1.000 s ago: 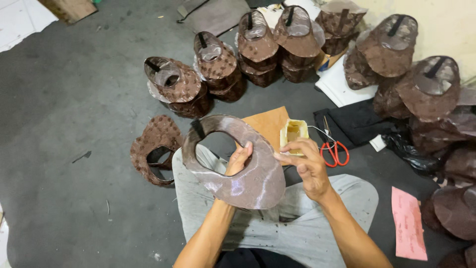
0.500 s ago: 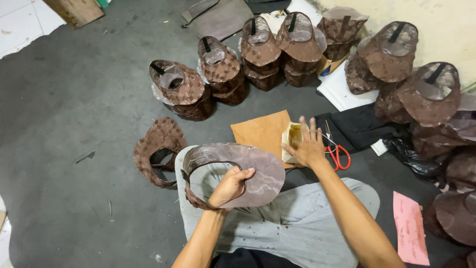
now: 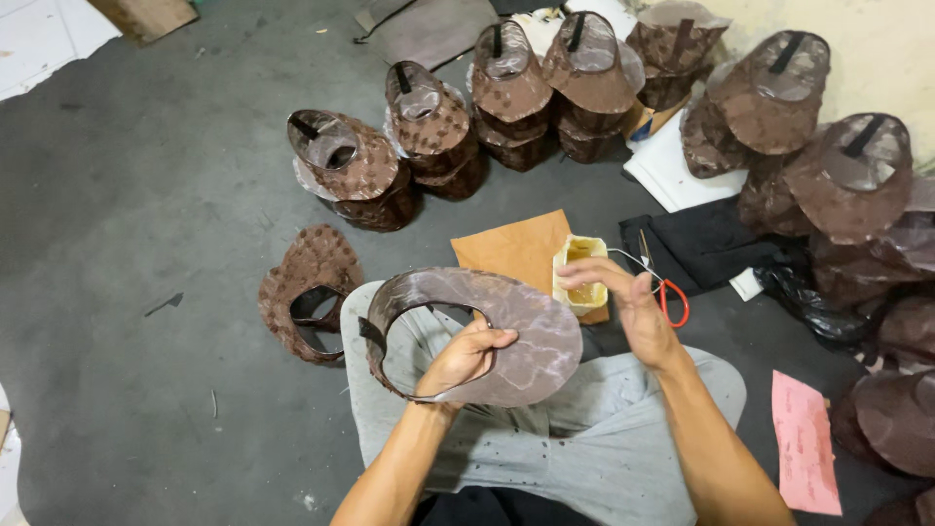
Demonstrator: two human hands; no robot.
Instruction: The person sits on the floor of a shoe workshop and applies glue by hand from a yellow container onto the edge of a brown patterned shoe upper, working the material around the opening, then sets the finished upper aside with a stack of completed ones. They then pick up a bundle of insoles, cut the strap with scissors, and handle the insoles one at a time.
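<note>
Since a moment ago, my right hand [image 3: 623, 302] has reached to the yellow glue tub [image 3: 581, 276] at one o'clock, fingers dipping; my left hand [image 3: 467, 356] pinches the unfinished brown visor [image 3: 506, 331] over my lap — finished stacks [image 3: 526, 97] wait at twelve.

A dark grey concrete floor [image 3: 146, 224] carries everything. On it stand stacks of brown patterned visor caps [image 3: 429, 127] in a row toward the wall, with more piled at the right edge [image 3: 847, 185]. One single visor [image 3: 307, 292] lies flat beside the person's knee. A tan leather sheet [image 3: 511, 248] bears a small yellow tub [image 3: 581, 276]; red-handled scissors [image 3: 667, 292] lie just beside it, near black cloth [image 3: 701, 244], white paper [image 3: 667, 170] and a pink slip [image 3: 806, 453].
</note>
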